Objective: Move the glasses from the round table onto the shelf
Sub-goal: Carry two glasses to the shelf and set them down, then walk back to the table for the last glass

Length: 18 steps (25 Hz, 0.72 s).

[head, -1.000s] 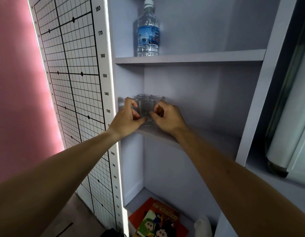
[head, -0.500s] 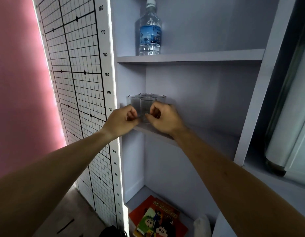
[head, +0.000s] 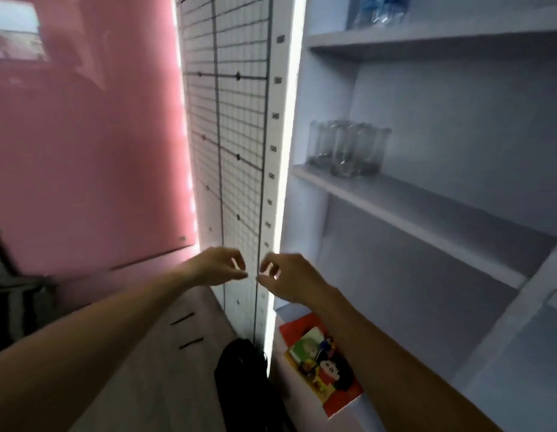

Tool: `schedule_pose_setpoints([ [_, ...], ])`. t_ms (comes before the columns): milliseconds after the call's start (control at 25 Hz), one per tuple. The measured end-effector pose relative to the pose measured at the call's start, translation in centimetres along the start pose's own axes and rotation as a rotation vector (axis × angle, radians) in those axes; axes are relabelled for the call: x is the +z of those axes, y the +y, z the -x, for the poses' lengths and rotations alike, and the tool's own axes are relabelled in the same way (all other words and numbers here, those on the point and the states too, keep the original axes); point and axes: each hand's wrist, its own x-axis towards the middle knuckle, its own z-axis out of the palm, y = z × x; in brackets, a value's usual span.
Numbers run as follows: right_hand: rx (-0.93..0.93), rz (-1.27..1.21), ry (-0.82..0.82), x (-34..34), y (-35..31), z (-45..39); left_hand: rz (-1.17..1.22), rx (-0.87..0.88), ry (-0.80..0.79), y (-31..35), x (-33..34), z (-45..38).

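Several clear glasses (head: pixel 349 148) stand bunched together at the left end of the white middle shelf (head: pixel 411 210). Both my hands are well below and to the left of them, in front of the shelf unit's left edge. My left hand (head: pixel 216 266) holds nothing, its fingers loosely curled and apart. My right hand (head: pixel 286 279) is likewise empty with its fingers apart. The two hands nearly touch at the fingertips. The round table is out of view.
A gridded height chart (head: pixel 233 135) covers the shelf unit's left side, beside a pink wall (head: pixel 83 151). A water bottle (head: pixel 377 10) stands on the upper shelf. A colourful cartoon book (head: pixel 320 363) lies on the bottom shelf; a black object (head: pixel 242 385) sits on the floor.
Both hands have let go of the front glass and dropped down away from the shelf. The view has swung left and down, and the frame is blurred.
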Motion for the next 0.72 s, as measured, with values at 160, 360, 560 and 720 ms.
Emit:
schedule_pose_setpoints([
  [160,0.271,0.001,-0.427,15.8,6.3,6.7,0.089,-0.274,-0.178,-9.7,12.8,9.5],
  [360,0.314,-0.035,-0.987,28.8,7.2,19.4,0.385,-0.656,-0.409,-15.1,28.8,26.7],
  [560,0.347,0.005,-1.276,35.6,4.7,27.8,0.614,-0.937,-0.375,-12.1,37.1,38.1],
  [720,0.321,0.075,-1.21,36.3,4.1,26.4,0.745,-1.099,-0.127,-14.1,37.4,41.2],
])
